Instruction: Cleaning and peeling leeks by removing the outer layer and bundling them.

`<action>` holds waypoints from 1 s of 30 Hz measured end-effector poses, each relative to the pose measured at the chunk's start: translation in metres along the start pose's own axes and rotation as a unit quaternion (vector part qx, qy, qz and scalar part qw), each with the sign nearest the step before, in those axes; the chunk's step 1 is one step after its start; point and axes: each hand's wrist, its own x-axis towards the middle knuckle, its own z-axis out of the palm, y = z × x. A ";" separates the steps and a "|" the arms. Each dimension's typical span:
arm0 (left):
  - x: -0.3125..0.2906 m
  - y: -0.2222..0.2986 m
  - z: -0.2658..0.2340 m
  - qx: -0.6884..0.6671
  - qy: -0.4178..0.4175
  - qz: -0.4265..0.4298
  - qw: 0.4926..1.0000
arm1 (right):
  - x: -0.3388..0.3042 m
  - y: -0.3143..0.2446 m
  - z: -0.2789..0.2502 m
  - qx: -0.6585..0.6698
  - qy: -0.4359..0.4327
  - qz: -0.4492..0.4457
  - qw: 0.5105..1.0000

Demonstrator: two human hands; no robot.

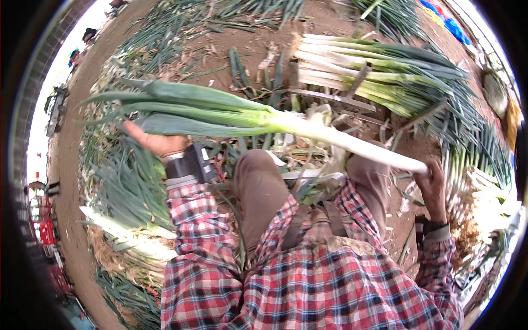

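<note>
One leek seemingly hides much of the left hand.

A leek lies crosswise beyond the person's knees, its leaf end to the left across the left hand, its stem end to the right in the right hand. On the far right, a leek bundle lies over a metal rack. Leek trimmings lie between the knees. One leek pile lies left of the left forearm; another row of leeks lies right of the right hand.
</note>
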 end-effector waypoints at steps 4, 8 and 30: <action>0.002 0.009 -0.006 0.048 0.112 -0.007 0.993 | 0.036 0.012 -0.015 0.211 0.017 0.058 0.976; 0.012 0.015 -0.018 0.015 0.161 -0.110 0.981 | 0.051 0.010 -0.042 0.456 0.017 0.045 0.889; -0.068 -0.047 0.083 0.035 0.217 -0.274 0.936 | 0.112 -0.133 0.046 0.860 0.001 -0.146 0.489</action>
